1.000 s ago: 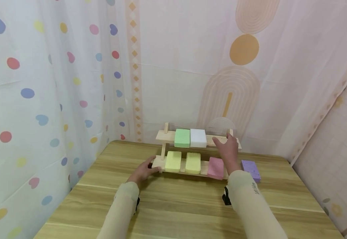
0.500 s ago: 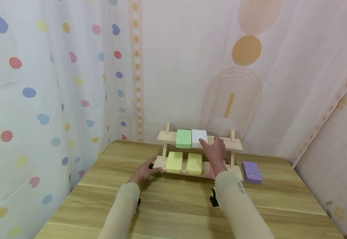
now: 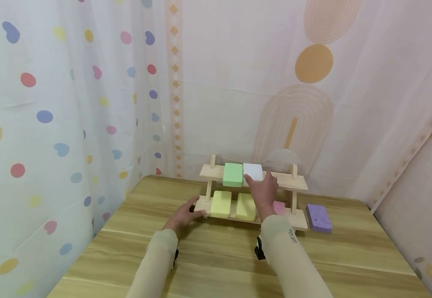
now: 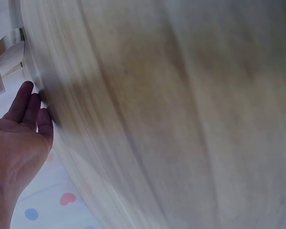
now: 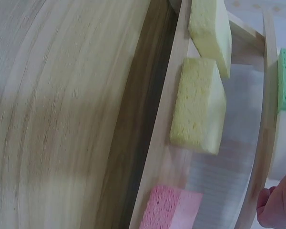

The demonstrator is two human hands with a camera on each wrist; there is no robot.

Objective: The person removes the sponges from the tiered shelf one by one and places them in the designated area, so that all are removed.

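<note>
A two-tier wooden rack [image 3: 286,181] stands on the table. My right hand [image 3: 263,194] holds the white sponge [image 3: 253,169] on the upper shelf, thumb on its left side and fingers on its right. Directly left of it is a green sponge [image 3: 232,174]. On the lower shelf are two yellow sponges [image 3: 221,203] and a pink sponge [image 5: 169,210], which my right hand partly hides in the head view. At the lower shelf's left end rests my left hand [image 3: 181,215], thumb at the front; its fingers [image 4: 19,107] look mostly straight in the left wrist view.
A purple sponge [image 3: 319,218] lies on the wooden table [image 3: 223,265], just right of the rack. Behind the table hangs a patterned curtain [image 3: 231,111], with a dotted curtain [image 3: 67,186] along the left side.
My right hand has moved left along the upper shelf, from its right end to the white sponge. The left hand has stayed at the rack's left end. The head view has shifted slightly.
</note>
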